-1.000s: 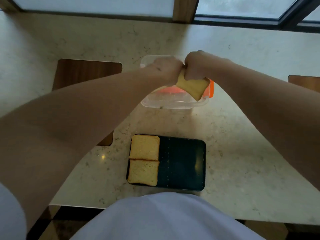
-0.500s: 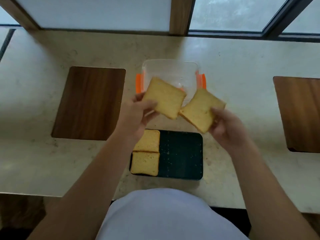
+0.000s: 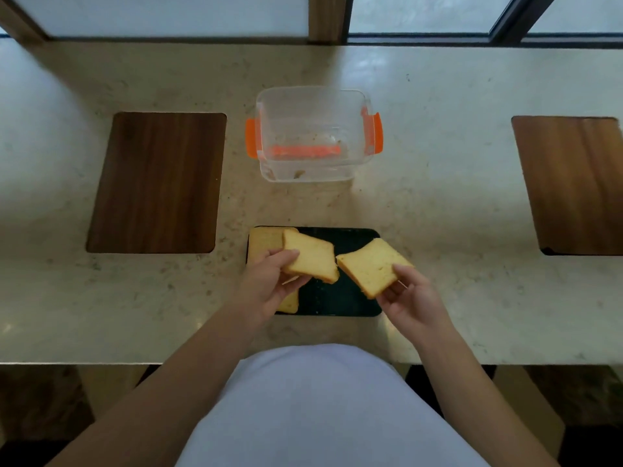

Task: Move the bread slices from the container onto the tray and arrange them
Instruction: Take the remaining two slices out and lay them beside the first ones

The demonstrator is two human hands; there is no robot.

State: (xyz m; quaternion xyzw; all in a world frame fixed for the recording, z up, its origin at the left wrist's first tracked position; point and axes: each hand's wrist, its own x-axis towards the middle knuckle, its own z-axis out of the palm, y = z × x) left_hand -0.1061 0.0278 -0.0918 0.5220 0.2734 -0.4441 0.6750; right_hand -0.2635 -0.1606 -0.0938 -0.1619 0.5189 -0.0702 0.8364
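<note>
The left hand pinches one bread slice by its near edge; the right hand likewise holds a second slice. Both slices hover tilted over the dark tray, corners nearly meeting at centre. The bare tray area lies directly below and toward 3 o'clock, nearer the right grip; two placed slices fill the 9 o'clock column. At 12 o'clock on the desk, the clear container looks empty.

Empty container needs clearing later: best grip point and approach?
Judgement: take the clear container by its two short sides, at the orange clips, coming down from above. It is open-topped and upright, the clips stick out as handholds, and both sides are unobstructed.
</note>
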